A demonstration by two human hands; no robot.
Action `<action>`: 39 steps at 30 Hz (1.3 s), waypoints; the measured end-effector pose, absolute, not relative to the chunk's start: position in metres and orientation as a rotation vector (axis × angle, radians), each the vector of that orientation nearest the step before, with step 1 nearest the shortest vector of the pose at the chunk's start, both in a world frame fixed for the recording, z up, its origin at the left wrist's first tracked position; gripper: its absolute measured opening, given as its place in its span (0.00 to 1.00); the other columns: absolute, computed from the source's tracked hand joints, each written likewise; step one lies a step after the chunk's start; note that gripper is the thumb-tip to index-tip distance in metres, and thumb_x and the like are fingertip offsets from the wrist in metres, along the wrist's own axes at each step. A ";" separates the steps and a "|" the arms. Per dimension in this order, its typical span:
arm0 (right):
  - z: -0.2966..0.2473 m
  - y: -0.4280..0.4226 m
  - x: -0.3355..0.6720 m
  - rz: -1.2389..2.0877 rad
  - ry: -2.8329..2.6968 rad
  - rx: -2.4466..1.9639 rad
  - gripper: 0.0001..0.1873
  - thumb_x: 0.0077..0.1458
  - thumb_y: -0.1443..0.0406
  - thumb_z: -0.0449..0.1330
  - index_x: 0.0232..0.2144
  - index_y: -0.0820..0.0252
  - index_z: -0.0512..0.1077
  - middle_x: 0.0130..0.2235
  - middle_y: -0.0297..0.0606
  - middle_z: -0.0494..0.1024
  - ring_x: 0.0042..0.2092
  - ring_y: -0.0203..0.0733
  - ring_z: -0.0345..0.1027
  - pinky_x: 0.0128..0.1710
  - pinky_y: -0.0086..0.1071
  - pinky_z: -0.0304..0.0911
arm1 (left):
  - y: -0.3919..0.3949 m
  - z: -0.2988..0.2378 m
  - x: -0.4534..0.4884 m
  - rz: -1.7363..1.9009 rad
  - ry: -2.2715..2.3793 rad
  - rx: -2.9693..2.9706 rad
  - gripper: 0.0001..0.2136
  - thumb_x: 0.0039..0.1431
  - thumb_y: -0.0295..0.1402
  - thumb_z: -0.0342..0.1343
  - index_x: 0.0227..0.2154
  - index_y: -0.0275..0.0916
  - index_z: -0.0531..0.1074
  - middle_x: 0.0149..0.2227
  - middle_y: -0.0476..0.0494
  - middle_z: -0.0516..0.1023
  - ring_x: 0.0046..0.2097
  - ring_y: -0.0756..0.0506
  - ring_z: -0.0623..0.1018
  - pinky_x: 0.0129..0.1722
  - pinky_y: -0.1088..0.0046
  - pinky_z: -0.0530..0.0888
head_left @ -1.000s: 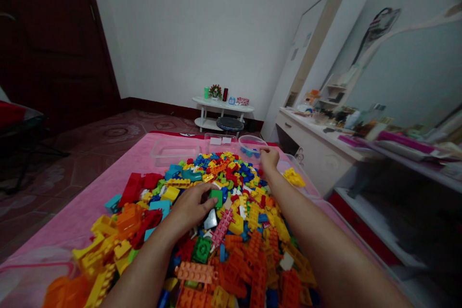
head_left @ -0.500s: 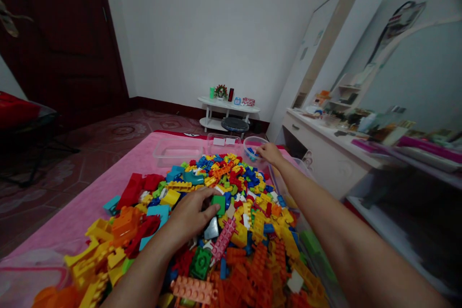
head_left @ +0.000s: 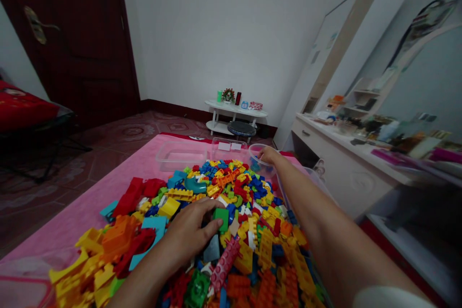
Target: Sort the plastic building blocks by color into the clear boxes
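Observation:
My left hand [head_left: 197, 226] rests low over the pile, its thumb and fingers closed around a green building block [head_left: 223, 218]. Under that hand lie a grey block [head_left: 212, 250] and a pink studded brick [head_left: 224, 264]. Farther off, my right hand [head_left: 269, 155] reaches over the rim of a round clear tub [head_left: 266, 169], its bent fingers inside. A few blue bricks [head_left: 254, 163] lie in this tub beside the fingertips. The fingers are pressed together, and whatever they hold is hidden.
Mixed building bricks [head_left: 231, 180] heap across the pink cloth [head_left: 104, 185]. Clear rectangular boxes [head_left: 180, 155] stand at the far edge. Larger red blocks [head_left: 132, 196] lie at left. A white dresser [head_left: 335, 154] runs along the right.
The view has shifted slightly, showing more of the door. My right hand has moved deeper over the round tub. My left hand still holds the green block in the same spot.

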State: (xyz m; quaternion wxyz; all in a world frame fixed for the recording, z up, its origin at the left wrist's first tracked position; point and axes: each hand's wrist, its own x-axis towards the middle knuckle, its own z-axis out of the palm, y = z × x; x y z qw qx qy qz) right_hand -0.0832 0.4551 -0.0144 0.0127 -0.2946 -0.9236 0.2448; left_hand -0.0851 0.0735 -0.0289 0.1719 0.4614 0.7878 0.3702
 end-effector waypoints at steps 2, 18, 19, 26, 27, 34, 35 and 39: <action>-0.013 0.454 -0.085 0.828 -2.900 -0.953 0.16 0.59 0.60 0.56 0.48 0.61 0.68 0.50 0.41 0.70 0.47 0.44 0.68 0.44 0.42 0.67 | 0.073 -0.028 -0.084 1.054 2.234 1.311 0.14 0.55 0.35 0.52 0.44 0.44 0.73 0.43 0.46 0.76 0.43 0.44 0.74 0.43 0.69 0.67; -0.018 0.454 -0.088 1.110 -3.028 -1.243 0.11 0.55 0.64 0.61 0.39 0.66 0.72 0.35 0.37 0.76 0.35 0.37 0.72 0.36 0.34 0.69 | 0.073 -0.030 -0.085 1.042 2.251 1.290 0.15 0.55 0.38 0.52 0.46 0.47 0.72 0.46 0.47 0.75 0.46 0.44 0.73 0.46 0.69 0.66; -0.018 0.453 -0.087 1.113 -3.021 -1.267 0.11 0.57 0.63 0.59 0.41 0.65 0.71 0.38 0.38 0.76 0.36 0.37 0.72 0.37 0.35 0.69 | 0.073 -0.029 -0.085 1.040 2.250 1.293 0.15 0.55 0.37 0.52 0.46 0.47 0.72 0.45 0.47 0.75 0.45 0.44 0.74 0.45 0.69 0.67; -0.007 0.459 -0.081 0.974 -2.779 -1.428 0.17 0.59 0.60 0.56 0.49 0.62 0.67 0.50 0.42 0.70 0.47 0.44 0.68 0.45 0.42 0.67 | 0.073 -0.026 -0.084 1.026 2.260 1.310 0.14 0.55 0.37 0.52 0.45 0.46 0.73 0.43 0.48 0.76 0.45 0.44 0.74 0.44 0.70 0.66; -0.003 0.462 -0.081 0.958 -2.729 -1.439 0.17 0.59 0.60 0.56 0.49 0.62 0.67 0.50 0.42 0.70 0.47 0.44 0.68 0.45 0.42 0.67 | 0.073 -0.026 -0.083 1.023 2.264 1.308 0.14 0.55 0.37 0.52 0.45 0.47 0.73 0.43 0.48 0.76 0.45 0.44 0.74 0.44 0.70 0.66; 0.021 0.455 -0.106 1.030 -2.457 -1.246 0.18 0.59 0.60 0.56 0.50 0.63 0.66 0.49 0.44 0.70 0.46 0.43 0.68 0.44 0.42 0.67 | 0.073 -0.028 -0.083 1.025 2.269 1.308 0.15 0.55 0.36 0.52 0.45 0.48 0.72 0.46 0.48 0.76 0.47 0.44 0.73 0.47 0.69 0.65; 0.022 0.447 -0.114 1.053 -2.440 -1.195 0.18 0.59 0.60 0.56 0.50 0.63 0.66 0.49 0.43 0.70 0.46 0.43 0.68 0.44 0.42 0.67 | 0.073 -0.028 -0.083 1.031 2.269 1.307 0.15 0.55 0.37 0.53 0.45 0.48 0.72 0.46 0.48 0.76 0.47 0.44 0.73 0.47 0.69 0.65; 0.022 0.414 -0.142 1.135 -2.429 -1.047 0.18 0.59 0.60 0.56 0.49 0.63 0.67 0.49 0.43 0.71 0.45 0.42 0.69 0.44 0.41 0.68 | 0.072 -0.026 -0.083 1.039 2.257 1.316 0.14 0.55 0.37 0.52 0.44 0.47 0.73 0.43 0.47 0.76 0.44 0.44 0.74 0.44 0.70 0.66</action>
